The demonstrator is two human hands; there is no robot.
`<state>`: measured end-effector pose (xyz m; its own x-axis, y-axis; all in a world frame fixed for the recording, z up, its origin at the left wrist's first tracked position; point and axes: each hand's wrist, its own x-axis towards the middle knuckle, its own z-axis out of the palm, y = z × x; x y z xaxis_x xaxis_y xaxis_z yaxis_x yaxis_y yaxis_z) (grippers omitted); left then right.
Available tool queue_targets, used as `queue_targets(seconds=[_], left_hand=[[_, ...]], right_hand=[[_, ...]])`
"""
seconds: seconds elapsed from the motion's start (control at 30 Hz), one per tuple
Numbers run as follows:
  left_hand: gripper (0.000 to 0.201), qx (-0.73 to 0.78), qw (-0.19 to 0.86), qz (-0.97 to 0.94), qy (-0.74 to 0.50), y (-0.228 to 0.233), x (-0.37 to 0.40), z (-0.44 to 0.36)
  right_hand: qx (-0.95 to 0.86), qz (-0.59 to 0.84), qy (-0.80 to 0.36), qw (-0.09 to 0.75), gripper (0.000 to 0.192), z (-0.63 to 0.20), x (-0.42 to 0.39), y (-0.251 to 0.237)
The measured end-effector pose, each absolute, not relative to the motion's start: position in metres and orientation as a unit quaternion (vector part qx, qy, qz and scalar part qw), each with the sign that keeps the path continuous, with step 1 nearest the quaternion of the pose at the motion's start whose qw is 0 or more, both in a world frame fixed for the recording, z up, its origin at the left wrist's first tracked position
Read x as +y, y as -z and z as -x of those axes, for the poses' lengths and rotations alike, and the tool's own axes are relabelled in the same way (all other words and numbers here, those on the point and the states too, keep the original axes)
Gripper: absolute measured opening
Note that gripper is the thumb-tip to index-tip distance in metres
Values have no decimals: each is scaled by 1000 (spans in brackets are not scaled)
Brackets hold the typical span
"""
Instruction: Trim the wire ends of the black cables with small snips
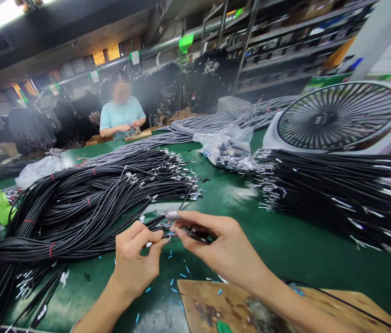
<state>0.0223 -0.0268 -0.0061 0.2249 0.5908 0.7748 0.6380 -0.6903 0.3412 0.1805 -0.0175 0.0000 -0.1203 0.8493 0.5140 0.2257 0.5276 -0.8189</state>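
My left hand (138, 259) is closed, with thumb and forefinger pinching the end of a black cable (158, 227). Thin coloured wires (171, 233) stick out of that end. My right hand (221, 238) meets it from the right, its fingertips closed at these wires. A white wrap (172, 215) covers one of its fingertips. Something dark (202, 234) shows inside the curled right fingers; its kind is hidden. Beside and behind my left hand lies a large bundle of black cables (101, 194), tied with red bands. Small blue sleeve bits (174, 290) are scattered below my hands.
A stained wooden board (212, 300) lies at the front of the green table (244, 208). Black cables (320, 194) are stacked at right, beneath a fan (337, 115). Behind are a plastic bag (228, 143) and grey cables (198, 125). A person (122, 115) works across the table.
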Motion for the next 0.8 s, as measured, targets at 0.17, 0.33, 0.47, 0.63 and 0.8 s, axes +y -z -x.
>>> queue_targets(seconds=[0.17,0.33,0.47,0.63,0.8], left_hand=[[26,-385,35,789,478,9,-26,-24],[21,-368,9,812,453,11,-26,-22],[20,-347,-71,806,475,6,-26,-21],[13,-375,-136,755,520,2,-25,-18],[13,-401,-121,725,546,5,-26,-18]], right_hand=[[-676,381,-349,526,21,-180,-16,1],[-594,352,-551,469,8,-181,-10,-6],[-517,336,-700,361,10,-182,-4,-9],[-558,366,-596,446,18,-181,-10,-13],[-569,357,-539,507,26,-179,-22,-17]])
